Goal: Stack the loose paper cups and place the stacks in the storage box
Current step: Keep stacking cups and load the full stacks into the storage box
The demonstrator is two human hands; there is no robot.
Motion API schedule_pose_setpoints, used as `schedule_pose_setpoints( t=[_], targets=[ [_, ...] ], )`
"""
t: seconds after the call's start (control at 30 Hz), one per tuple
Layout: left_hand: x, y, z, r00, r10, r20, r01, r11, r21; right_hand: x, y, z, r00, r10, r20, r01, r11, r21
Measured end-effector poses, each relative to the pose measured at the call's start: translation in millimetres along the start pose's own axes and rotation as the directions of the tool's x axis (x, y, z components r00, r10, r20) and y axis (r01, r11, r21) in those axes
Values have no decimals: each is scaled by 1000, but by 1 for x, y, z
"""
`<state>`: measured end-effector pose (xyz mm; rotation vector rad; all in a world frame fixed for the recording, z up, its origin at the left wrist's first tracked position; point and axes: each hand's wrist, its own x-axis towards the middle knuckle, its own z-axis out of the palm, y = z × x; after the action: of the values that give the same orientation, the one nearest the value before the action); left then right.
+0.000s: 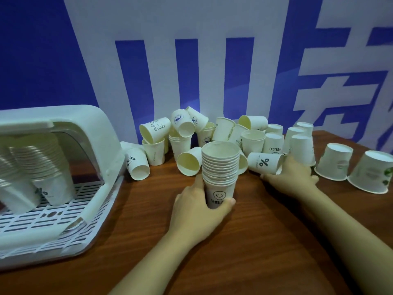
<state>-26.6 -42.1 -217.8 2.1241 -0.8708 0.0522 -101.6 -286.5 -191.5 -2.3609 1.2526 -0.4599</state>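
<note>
My left hand (197, 211) grips an upright stack of white paper cups (220, 167) by its bottom cup, which bears a smiley and "HELLO". To the right, my right hand (291, 177) holds a cup lying on its side with a "%" mark (264, 163). Behind both hands, several loose cups (185, 133) lie in a heap against the wall, some tipped, some upside down. The white storage box (89, 124) stands at the left with its front open. Inside it, stacks of cups (36, 167) lean on the slotted floor.
Two upside-down cups (333, 165) (371, 174) stand apart at the right on the brown wooden table (255, 241). A blue and white banner wall (191, 60) closes off the back. The box's slotted tray (53, 222) reaches toward the table's front left.
</note>
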Motion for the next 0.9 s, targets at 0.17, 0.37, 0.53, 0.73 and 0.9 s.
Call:
schedule_pose_setpoints(
  t=[0.17,0.37,0.53,0.73,0.9],
  targets=[
    [-1,0,0,1000,-1,7,1,1000,-1,-16,-15,-14,967,-188,-171,248,843,477],
    [1,2,-2,1000,7,10,-7,999,37,-42,-43,-43,833,-368,-414,537,719,441],
    [3,0,0,1000,16,20,-17,999,51,-59,-52,-56,765,-407,-499,628,644,437],
    [2,1,0,1000,4,25,-5,998,56,-72,-64,-50,779,-379,-499,627,481,612],
    [-2,1,-1,999,27,20,-28,998,48,-91,-74,-48,733,-355,-579,668,217,712]
  ],
)
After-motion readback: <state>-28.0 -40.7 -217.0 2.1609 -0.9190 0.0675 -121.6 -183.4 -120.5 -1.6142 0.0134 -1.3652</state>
